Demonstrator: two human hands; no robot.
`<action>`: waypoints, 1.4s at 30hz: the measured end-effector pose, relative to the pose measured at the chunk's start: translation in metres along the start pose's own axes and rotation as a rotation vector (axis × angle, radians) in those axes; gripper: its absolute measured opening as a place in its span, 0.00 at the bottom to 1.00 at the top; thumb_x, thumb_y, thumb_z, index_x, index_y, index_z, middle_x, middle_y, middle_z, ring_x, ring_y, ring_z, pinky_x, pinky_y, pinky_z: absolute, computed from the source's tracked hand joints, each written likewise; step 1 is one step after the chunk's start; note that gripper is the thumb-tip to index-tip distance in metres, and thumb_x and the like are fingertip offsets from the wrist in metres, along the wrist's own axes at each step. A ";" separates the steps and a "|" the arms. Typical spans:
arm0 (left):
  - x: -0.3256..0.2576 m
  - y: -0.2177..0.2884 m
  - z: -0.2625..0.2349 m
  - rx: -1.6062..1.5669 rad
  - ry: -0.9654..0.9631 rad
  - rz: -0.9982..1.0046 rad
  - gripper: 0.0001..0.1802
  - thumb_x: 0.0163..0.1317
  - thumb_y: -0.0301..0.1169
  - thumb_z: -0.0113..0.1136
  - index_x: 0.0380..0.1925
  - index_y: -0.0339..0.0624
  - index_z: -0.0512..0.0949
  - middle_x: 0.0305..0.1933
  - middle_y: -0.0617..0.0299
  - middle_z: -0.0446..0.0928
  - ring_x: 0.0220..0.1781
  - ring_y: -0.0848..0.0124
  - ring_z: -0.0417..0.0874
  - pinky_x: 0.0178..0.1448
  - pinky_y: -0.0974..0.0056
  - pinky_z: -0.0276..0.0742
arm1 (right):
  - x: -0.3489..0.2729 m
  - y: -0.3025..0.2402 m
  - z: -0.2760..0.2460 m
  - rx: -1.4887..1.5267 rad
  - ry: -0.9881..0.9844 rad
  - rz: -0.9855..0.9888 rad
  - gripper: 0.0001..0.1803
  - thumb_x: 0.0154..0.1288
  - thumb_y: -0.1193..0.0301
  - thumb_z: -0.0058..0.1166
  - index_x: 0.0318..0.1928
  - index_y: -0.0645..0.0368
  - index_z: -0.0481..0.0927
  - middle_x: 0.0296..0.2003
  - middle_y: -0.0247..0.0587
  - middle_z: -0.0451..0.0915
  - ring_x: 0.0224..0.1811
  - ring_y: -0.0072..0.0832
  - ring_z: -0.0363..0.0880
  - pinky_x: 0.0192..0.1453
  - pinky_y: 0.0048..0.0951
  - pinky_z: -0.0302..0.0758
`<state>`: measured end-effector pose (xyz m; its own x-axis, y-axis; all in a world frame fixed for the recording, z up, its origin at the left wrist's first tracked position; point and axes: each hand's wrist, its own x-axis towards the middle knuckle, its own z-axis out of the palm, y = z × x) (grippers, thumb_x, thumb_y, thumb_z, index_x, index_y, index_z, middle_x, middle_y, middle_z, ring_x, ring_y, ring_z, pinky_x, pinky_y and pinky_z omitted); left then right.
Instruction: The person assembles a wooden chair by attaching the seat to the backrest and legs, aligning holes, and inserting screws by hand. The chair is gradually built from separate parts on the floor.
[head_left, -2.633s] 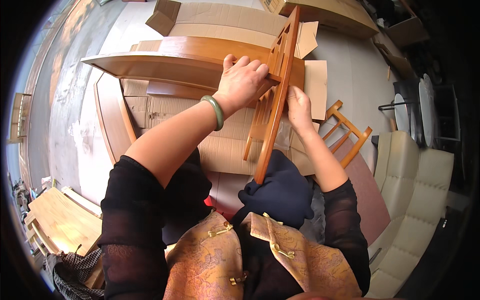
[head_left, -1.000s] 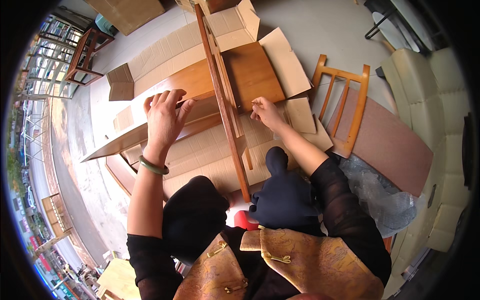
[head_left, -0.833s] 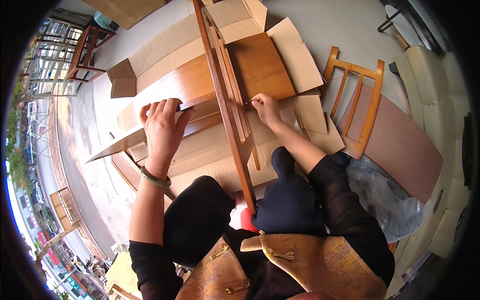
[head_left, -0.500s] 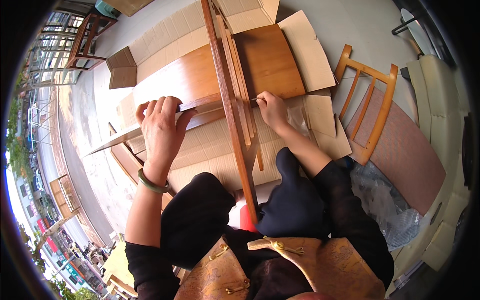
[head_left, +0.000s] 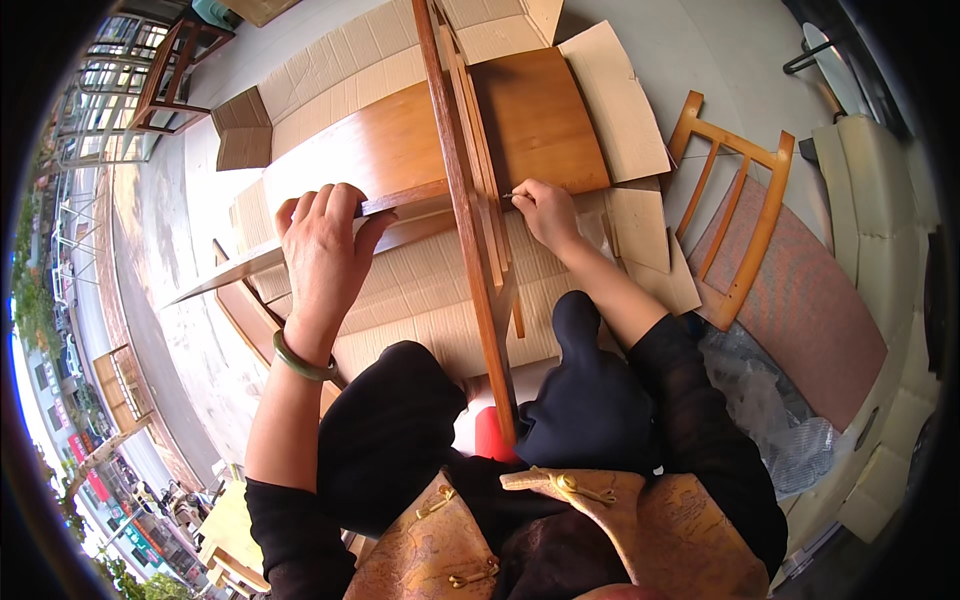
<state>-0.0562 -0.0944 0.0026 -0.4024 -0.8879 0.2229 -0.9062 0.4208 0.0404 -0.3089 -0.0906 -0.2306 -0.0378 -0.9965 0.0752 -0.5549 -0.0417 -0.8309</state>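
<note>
My left hand wears a green bangle and is closed over the near edge of a glossy brown wooden panel, thumb below and fingers on top. A slatted wooden frame with a long dark bar stands across the panel, running down between my knees. On its right side my right hand pinches a thin dark metal piece, like a screw or a small key, pointing at the frame's side. Its far tip is hard to make out. To the right of the frame, a wooden board continues at the panel's level.
Flattened cardboard lies under the wood. To the right are a slatted wooden chair back, a reddish-brown board, clear plastic wrap and a pale sofa. A dark wooden chair stands far left.
The view has shifted slightly, and the frame's far end appears a little further right. Both hands keep the same hold in nearly the same places.
</note>
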 end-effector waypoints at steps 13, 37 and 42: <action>0.000 0.000 0.000 -0.006 -0.001 -0.005 0.15 0.57 0.40 0.69 0.32 0.44 0.74 0.30 0.62 0.77 0.38 0.62 0.79 0.55 0.54 0.65 | 0.010 0.005 0.001 -0.111 -0.037 -0.194 0.03 0.60 0.74 0.59 0.32 0.60 0.80 0.30 0.44 0.81 0.34 0.42 0.81 0.39 0.39 0.76; 0.009 0.007 0.001 -0.117 0.055 0.101 0.13 0.54 0.36 0.69 0.32 0.45 0.75 0.27 0.63 0.77 0.34 0.62 0.80 0.54 0.55 0.68 | 0.004 0.001 -0.014 0.119 -0.066 -0.318 0.11 0.63 0.67 0.62 0.40 0.62 0.82 0.34 0.41 0.80 0.34 0.33 0.81 0.38 0.28 0.77; 0.007 0.014 -0.002 -0.169 -0.018 0.164 0.14 0.51 0.37 0.70 0.29 0.45 0.74 0.24 0.64 0.75 0.32 0.62 0.79 0.47 0.58 0.71 | 0.003 -0.007 -0.014 0.075 -0.089 -0.113 0.15 0.62 0.59 0.63 0.31 0.59 0.81 0.26 0.42 0.78 0.29 0.39 0.80 0.34 0.34 0.74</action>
<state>-0.0715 -0.0948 0.0069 -0.5463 -0.8075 0.2223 -0.7944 0.5837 0.1679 -0.3165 -0.0920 -0.2170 0.0970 -0.9875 0.1239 -0.4876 -0.1557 -0.8591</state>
